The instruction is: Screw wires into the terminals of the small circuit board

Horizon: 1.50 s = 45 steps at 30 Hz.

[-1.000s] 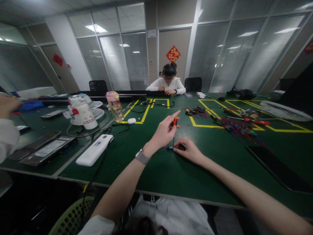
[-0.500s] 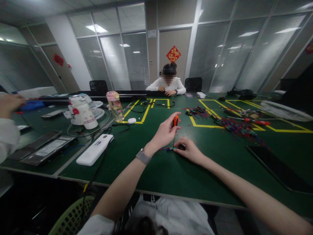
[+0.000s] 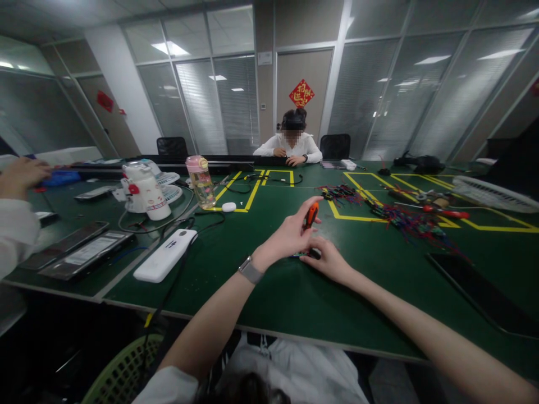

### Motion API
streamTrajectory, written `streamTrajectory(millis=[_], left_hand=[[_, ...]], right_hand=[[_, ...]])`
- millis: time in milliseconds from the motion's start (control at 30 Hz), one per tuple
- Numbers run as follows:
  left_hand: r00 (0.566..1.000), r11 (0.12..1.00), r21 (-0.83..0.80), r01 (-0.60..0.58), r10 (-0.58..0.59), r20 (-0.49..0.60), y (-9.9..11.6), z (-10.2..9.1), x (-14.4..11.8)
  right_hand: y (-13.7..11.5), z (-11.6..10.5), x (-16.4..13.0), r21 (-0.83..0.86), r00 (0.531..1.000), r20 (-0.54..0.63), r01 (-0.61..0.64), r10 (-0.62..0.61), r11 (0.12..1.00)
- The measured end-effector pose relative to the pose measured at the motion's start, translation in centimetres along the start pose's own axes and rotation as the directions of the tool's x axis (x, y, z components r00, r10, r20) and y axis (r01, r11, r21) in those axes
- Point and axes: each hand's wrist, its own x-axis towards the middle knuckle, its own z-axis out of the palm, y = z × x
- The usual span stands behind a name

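My left hand (image 3: 292, 235) is closed round a screwdriver (image 3: 311, 215) with an orange and black handle, which leans a little to the right. Its shaft is hidden behind my fingers. Just beside it, my right hand (image 3: 330, 259) rests low on the green table, fingers pinched at a small circuit board (image 3: 300, 255) and a black part (image 3: 315, 254) attached or next to it. My left hand covers most of the board. Beyond my right hand lies a heap of small boards with red and blue wires (image 3: 404, 219).
A white power bank (image 3: 165, 255), a pink-lidded bottle (image 3: 200, 182) and a white cup (image 3: 154, 196) stand to the left. At right lie a dark tablet (image 3: 475, 292) and a red-handled screwdriver (image 3: 446, 211). One person sits opposite; another person's hand (image 3: 25, 174) shows at far left.
My left hand has shifted right and down with the screwdriver, which now tilts instead of standing upright. My right hand has stayed at the small board.
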Motion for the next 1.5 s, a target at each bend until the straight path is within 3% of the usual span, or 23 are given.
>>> streamTrajectory(millis=[100,233,400,500,733,1033,1500], left_hand=[[0.999,0.996,-0.086,0.038,-0.037,0.014,-0.2,-0.2,0.1],[0.995,0.994,0.066,0.092,-0.090,-0.030,-0.1,-0.7,0.1],[0.988,0.989,0.037,0.142,-0.144,0.059,0.0,-1.2,0.0],[0.986,0.989,0.035,0.144,-0.146,0.078,0.1,-1.2,-0.1],[0.997,0.970,0.235,0.064,-0.069,0.016,0.6,-1.1,0.0],[0.990,0.982,0.179,0.063,-0.085,0.114,0.5,-1.6,-0.1],[0.997,0.960,0.268,0.077,-0.080,0.001,0.2,-1.1,-0.1]], right_hand=[[0.0,0.0,0.0,0.022,1.000,-0.004,0.016,-0.016,1.000],[0.0,0.0,0.0,0.049,1.000,-0.007,0.011,-0.011,0.999],[0.1,0.0,0.0,0.094,1.000,0.004,-0.005,0.005,0.996],[0.0,-0.1,0.0,0.102,1.000,0.012,0.000,-0.001,0.995],[-0.2,0.0,0.0,0.073,1.000,-0.008,0.018,-0.017,0.997],[-0.1,0.0,0.1,0.056,0.999,-0.011,0.032,-0.031,0.998],[-0.2,0.1,0.1,0.058,0.998,-0.015,0.055,-0.054,0.997]])
